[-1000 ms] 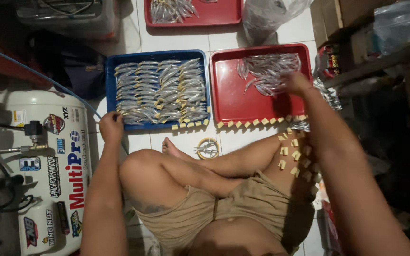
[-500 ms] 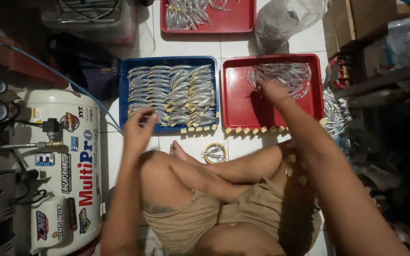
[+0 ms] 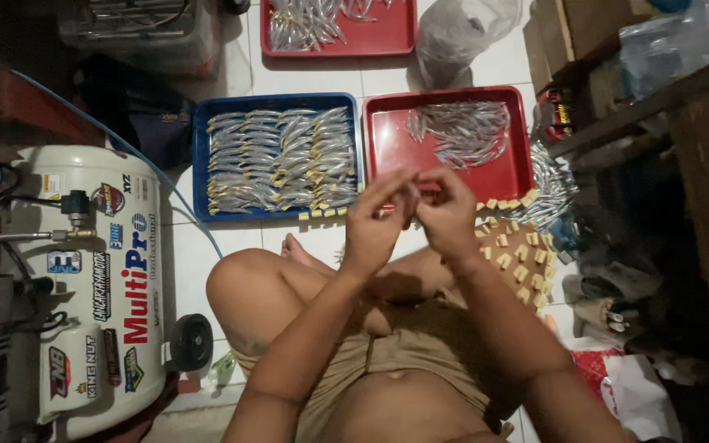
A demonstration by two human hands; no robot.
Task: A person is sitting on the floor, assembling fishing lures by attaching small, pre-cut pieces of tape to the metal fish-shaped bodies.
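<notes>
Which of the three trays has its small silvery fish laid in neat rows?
The blue tray, left of the near red tray. Both red trays, including the far one, hold loose piles.

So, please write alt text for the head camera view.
Seated cross-legged on a tiled floor, a person brings the left hand and right hand together above a blue tray of neatly rowed silvery fish and a red tray of loose ones.

A white air compressor tank (image 3: 96, 287) sits on the tiled floor. Beyond it to the right lies a blue tray (image 3: 203, 164) of lined-up silver fish, further right a crumpled clear plastic bag (image 3: 461, 37) and cardboard boxes (image 3: 576, 33).
</notes>
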